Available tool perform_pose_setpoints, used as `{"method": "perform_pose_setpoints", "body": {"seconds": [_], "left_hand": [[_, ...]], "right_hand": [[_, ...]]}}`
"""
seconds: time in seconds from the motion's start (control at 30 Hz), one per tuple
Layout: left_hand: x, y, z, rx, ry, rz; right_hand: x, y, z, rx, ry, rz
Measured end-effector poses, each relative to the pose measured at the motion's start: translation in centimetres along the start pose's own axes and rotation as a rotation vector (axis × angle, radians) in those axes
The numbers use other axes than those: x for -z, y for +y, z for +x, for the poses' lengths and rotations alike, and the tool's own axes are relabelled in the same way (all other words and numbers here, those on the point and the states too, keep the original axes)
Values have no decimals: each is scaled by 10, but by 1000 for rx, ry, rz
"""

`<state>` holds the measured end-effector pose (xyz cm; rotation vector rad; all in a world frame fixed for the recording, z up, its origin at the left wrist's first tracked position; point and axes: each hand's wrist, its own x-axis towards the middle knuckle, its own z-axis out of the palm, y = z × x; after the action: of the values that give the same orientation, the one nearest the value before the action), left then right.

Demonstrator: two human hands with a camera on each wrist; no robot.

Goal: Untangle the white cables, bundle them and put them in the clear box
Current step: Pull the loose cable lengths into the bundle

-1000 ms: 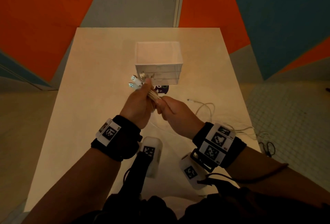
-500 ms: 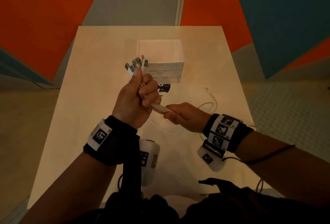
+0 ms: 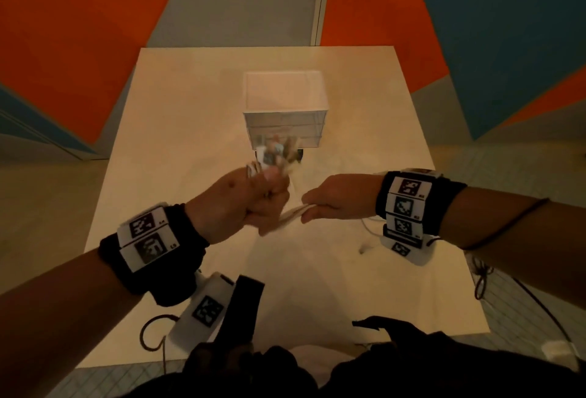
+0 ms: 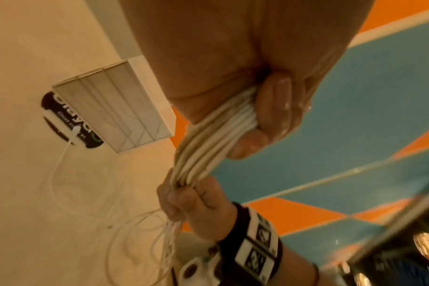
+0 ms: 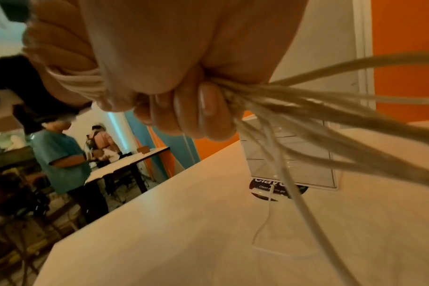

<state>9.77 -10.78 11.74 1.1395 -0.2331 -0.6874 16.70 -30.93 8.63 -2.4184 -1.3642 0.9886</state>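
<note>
While both hands grasp cables [image 4: 201, 147], left hand [image 3: 241, 204] and right hand [image 3: 336, 198] gathering bundle; tails loose on table [image 3: 190, 112]; box [image 3: 285, 106] empty.

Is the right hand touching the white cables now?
Touching. In the left wrist view the right hand has its fingers curled tight round the white cables, with no gap.

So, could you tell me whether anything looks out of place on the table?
One white cable lies loose on the table, its plug on the round black sticker beside the clear box, apart from the bundle both hands grip.
</note>
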Motion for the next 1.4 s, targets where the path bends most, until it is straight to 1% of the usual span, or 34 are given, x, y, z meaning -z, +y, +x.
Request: {"method": "perform_pose_setpoints", "body": {"seconds": [0.07, 0.13, 0.17, 0.23, 0.3, 0.33, 0.37, 0.43, 0.5, 0.63, 0.7, 0.8, 0.87, 0.97, 1.03, 1.13, 1.23, 1.27, 1.3, 1.33, 1.4], "left_hand": [[3, 3, 5, -44, 101, -140], [0, 3, 12, -104, 149, -171], [-5, 3, 16, -130, 166, -151], [-11, 2, 22, -159, 205, -137], [-11, 9, 22, -187, 217, -171], [-8, 15, 20, -214, 209, -171], [-4, 19, 17, -242, 207, -155], [4, 22, 10, -265, 227, -101], [12, 19, 3, -247, 274, -62], [27, 13, -6, -204, 367, -16], [31, 11, -7, -192, 386, -6], [33, 13, -6, -197, 381, 20], [33, 19, -7, -218, 391, 41], [37, 26, -10, -239, 405, 55], [37, 27, -12, -240, 408, 68], [37, 25, -11, -236, 402, 73], [35, 22, -8, -247, 396, 80], [33, 21, -7, -252, 396, 79], [31, 21, -6, -259, 393, 76], [30, 20, -4, -266, 388, 72], [26, 20, 0, -282, 370, 71]], "right_hand": [[0, -2, 1, -50, 19, -3], [2, -11, 3, -29, 35, 24], [3, -20, 4, 6, 45, 120], [-2, -40, 10, 32, 92, 418], [-15, -52, 13, -28, 238, 572], [-24, -51, 11, -62, 316, 575], [-31, -48, 7, -82, 369, 542], [-44, -29, -6, -119, 386, 398], [-53, 0, -21, -198, 341, 276], [-59, 68, -65, -399, 261, 115], [-56, 92, -81, -484, 262, 47], [-53, 121, -95, -615, 185, 13], [-54, 136, -103, -657, 135, -25], [-60, 153, -110, -696, 47, -285], [-63, 156, -109, -709, -25, -394], [-65, 147, -100, -728, -83, -370], [-63, 130, -81, -678, -169, -468], [-59, 119, -72, -659, -177, -501], [-53, 106, -62, -640, -153, -522], [-44, 90, -52, -609, -97, -530], [-25, 58, -31, -463, 83, -466]]}}
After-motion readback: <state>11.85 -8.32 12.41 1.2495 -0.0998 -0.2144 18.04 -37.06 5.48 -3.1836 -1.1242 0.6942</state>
